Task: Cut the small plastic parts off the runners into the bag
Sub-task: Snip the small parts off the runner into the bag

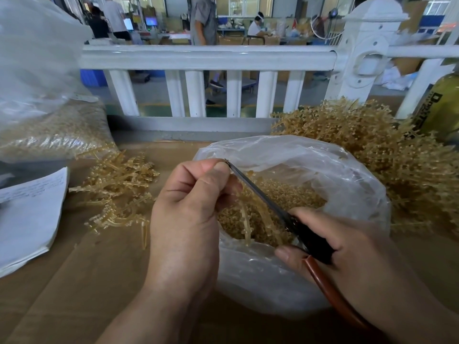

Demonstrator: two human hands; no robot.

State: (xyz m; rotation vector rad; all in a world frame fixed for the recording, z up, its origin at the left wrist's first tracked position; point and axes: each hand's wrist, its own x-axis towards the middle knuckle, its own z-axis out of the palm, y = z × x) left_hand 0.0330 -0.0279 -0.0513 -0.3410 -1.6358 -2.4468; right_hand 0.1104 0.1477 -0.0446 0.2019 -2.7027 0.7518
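1. Your left hand (188, 207) is over the open mouth of a clear, crumpled plastic bag (285, 150), which sits on a brown cardboard-covered table (74, 281). The fingers are curled and the thumb is pressed to the forefinger. They seem to pinch the top of a thin amber plastic runner (248, 219), whose strands hang down into the bag.
2. Your right hand (347, 249) wraps its fingers round the black and reddish-brown handle of a long dark metal blade (260, 194). Whether it is a knife or closed scissors cannot be told. The blade slants up and left across the bag mouth, and its tip touches your left fingertips.
3. Small amber plastic parts (298, 197) are heaped inside the bag, directly under the runner.
4. To the right of the bag is a tall tangled pile of uncut amber runners (360, 145). To its left lies a flatter heap of stripped-looking runners (116, 184), and beyond that a stack of white paper (29, 214).
5. Risk: the blade tip sits against your pinching fingers, so a hard stroke toward them could nick the skin.
6. Risk: the soft bag wall is close under the blade, and a low stroke could slit it and spill parts.
7. Risk: parts cut near the rim could spring out onto the table, and a loosened pinch would drop the runner in among the good parts.
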